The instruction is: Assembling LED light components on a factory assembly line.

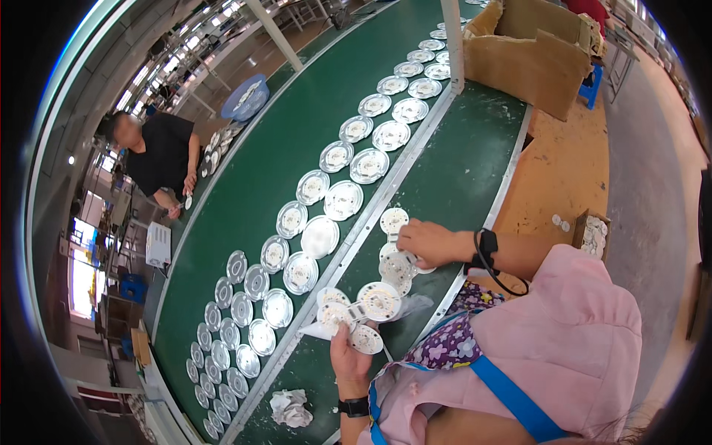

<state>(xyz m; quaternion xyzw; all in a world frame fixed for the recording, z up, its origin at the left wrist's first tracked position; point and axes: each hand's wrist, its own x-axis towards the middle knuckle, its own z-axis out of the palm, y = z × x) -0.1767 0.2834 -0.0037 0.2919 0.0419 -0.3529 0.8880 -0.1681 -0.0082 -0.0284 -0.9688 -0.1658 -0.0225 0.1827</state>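
Note:
My left hand (350,357) grips a cluster of round white circuit boards (380,302) dotted with small parts, its fingers mostly hidden under them. Beyond it, my right hand (432,243) is closed, fingertips down on more round white circuit boards (395,268) lying on the green surface. Which board it pinches is partly covered by the fingers. A sheet of clear plastic (414,305) pokes out beside the left-hand cluster. Left of both hands, rows of round silvery discs (300,273) sit on the green belt, the farther ones with white pieces in them.
A metal rail (348,256) divides the belt (245,178) from my work strip. Crumpled white paper (291,409) lies near my left wrist. A large cardboard box (523,63) stands far right, a small box (593,236) nearer. Across the belt, a person (165,156) handles a small piece near a blue basin (246,98).

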